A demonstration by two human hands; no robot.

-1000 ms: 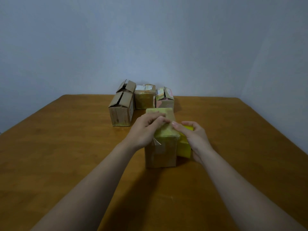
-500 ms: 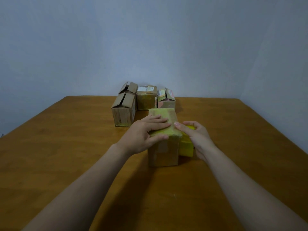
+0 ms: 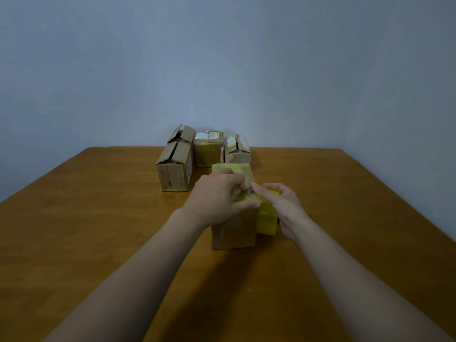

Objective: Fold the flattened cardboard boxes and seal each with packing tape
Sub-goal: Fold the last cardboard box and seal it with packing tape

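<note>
At table [image 3: 98, 218] centre, your left hand [image 3: 217, 197] arches over the cardboard box [image 3: 233, 233], curled fingers pinching its yellow tape [image 3: 234, 169]. At 3 o'clock, your right hand [image 3: 283, 206] grips the tape roll [image 3: 266, 218]. Other boxes [image 3: 208, 151] stand at 12 o'clock.

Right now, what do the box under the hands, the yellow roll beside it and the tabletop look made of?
Box: brown cardboard, matte, with a glossy yellowish taped top. Yellow roll: seemingly plastic packing tape, bright and slightly shiny. Tabletop: wood or wood-look veneer, smooth with faint grain; which, unclear.
</note>
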